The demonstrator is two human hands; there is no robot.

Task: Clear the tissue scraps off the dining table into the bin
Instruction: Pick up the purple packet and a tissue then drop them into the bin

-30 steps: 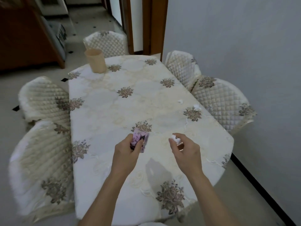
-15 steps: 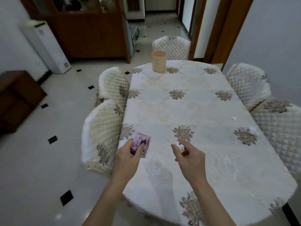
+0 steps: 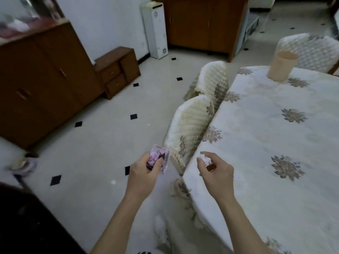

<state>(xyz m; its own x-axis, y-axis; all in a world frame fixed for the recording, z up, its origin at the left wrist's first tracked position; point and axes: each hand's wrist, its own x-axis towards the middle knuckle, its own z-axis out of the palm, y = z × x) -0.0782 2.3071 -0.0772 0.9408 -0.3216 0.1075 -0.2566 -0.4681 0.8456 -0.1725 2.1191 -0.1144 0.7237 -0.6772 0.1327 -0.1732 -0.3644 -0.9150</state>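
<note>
Now both hands hang out in front, side by side. The left hand [image 3: 145, 174] is over the tiled floor [image 3: 102, 143], just off the table's edge, its fingers and thumb curled round a small purple patterned packet [image 3: 158, 158]. The right hand [image 3: 218, 175] is over the near corner of the dining table [image 3: 256, 143], its thumb and fingertips pinching a small white tissue scrap [image 3: 205, 159]; something small and copper-coloured shows beneath the scrap, but I cannot tell what it is. A beige bin [image 3: 281, 66] stands upright on the far end of the table, well apart from both hands. Two quilted chairs [image 3: 189, 129] are pushed against the table's left side.
</note>
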